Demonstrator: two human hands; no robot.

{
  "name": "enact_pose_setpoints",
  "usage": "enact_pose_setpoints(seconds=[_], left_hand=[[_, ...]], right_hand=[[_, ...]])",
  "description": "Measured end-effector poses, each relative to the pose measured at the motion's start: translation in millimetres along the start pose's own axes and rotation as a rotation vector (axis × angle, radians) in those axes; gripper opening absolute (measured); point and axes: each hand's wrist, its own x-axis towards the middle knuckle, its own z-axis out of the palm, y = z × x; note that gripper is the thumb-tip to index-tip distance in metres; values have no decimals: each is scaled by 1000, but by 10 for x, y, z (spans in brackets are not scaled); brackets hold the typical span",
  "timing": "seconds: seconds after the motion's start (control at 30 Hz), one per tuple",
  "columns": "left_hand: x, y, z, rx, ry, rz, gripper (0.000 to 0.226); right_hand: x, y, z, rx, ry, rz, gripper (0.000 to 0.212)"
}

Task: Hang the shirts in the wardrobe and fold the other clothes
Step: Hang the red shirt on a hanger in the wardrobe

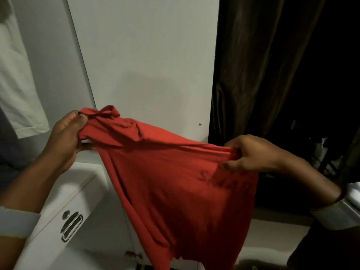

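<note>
red shirt [175,182]: hem cut off below | print blurred, unreadable

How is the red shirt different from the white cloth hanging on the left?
The red shirt is held up by the left hand and right hand; the white garment hangs with no hand on it. The red shirt is bunched and wrinkled along its top edge, while the white garment falls fairly smooth. The red shirt shows faint lettering; the white garment looks plain. Both dangle loosely beside the white wardrobe door.
</note>
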Motion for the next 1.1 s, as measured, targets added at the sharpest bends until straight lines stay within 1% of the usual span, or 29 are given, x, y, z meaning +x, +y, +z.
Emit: enact_pose_setpoints(seconds=[0.03, 0.07, 0.1, 0.13, 0.17, 0.23, 0.3, 0.33, 0.37, 0.4, 0.47, 0.5, 0.53, 0.57, 0.6, 0.63, 0.67, 0.7, 0.73, 0.77, 0.8, 0.83, 0.87, 0.9, 0.93, 0.97, 1.03, 1.07, 1.1], left_hand=[[23, 24, -20, 15, 15, 15, 26], [54, 38, -46, 16, 31, 22, 26], [87, 50, -67, 3, 53, 25, 26], [117, 54, -88, -12, 78, 24, 26], [142, 47, -90, -22, 95, 17, 26], [203, -11, -90, -13, 118, -11, 26], [235, -81, -39, 19, 106, -64, 25], [243, -116, 3, 48, 94, -91, 25], [236, -142, 46, 65, 90, -105, 24], [233, -158, 87, 74, 100, -112, 24], [262, -212, 105, 37, 150, -116, 23], [269, -209, 98, -32, 152, -124, 22], [262, -183, 63, -145, 136, -138, 20], [244, -150, 18, -280, 95, -157, 18], [212, -138, -48, -398, 30, -169, 17], [194, -152, -127, -482, -11, -186, 22], [181, -188, -205, -519, -51, -204, 31], [160, -190, -294, -532, -123, -261, 39], [131, -224, -327, -583, -246, -304, 46], [72, -257, -388, -591, -259, -312, 55], [-2, -260, -389, -646, -352, -350, 60], [-31, -280, -377, -561, -310, -344, 57], [-24, -389, -415, -569, -300, -425, 48], [-59, -464, -435, -408, -146, -414, 39], [-88, -534, -432, -183, -57, -350, 36], [-90, -621, -439, 7, -62, -318, 31], [-179, -706, -302, 283, -169, -255, 12], [-262, -730, -157, 330, -217, -186, 27], [-381, -746, 40, 300, -301, -126, 45]], right_hand=[[1, 15, -22, -151, -72, 50, 28], [7, 33, -25, -210, -143, 99, 31], [10, 68, -13, -203, -202, 132, 33], [7, 100, -1, -141, -245, 141, 33], [-11, 130, 10, -4, -268, 128, 34], [-53, 118, 70, 402, -277, 77, 33], [-101, 6, 131, 789, -295, 4, 34], [-110, -63, 169, 911, -309, -41, 39], [-100, -124, 213, 974, -321, -83, 42], [-82, -194, 244, 996, -331, -115, 39], [-39, -244, 303, 973, -344, -127, 19], [-32, -217, 324, 950, -350, -113, 11], [-42, -188, 331, 899, -359, -86, 8], [-62, -143, 343, 800, -358, -58, 13], [-85, -104, 349, 647, -343, -28, 26], [-97, -62, 345, 430, -337, 8, 46], [-114, -35, 349, 193, -347, 56, 67], [-121, -9, 367, -14, -370, 93, 81], [-117, 13, 405, -152, -395, 113, 85], [-101, 28, 443, -218, -397, 119, 83], [-79, 39, 468, -221, -369, 111, 77], [-62, 40, 479, -164, -316, 84, 68], [-27, 52, 495, -77, -244, 48, 57], [3, 60, 505, 6, -170, 5, 45], [32, 42, 509, 62, -107, -33, 35], [54, -11, 510, 93, -56, -61, 29], [117, -192, 522, 97, 15, -110, 25], [154, -302, 537, 63, 39, -142, 26], [183, -416, 554, 13, 53, -179, 27]])
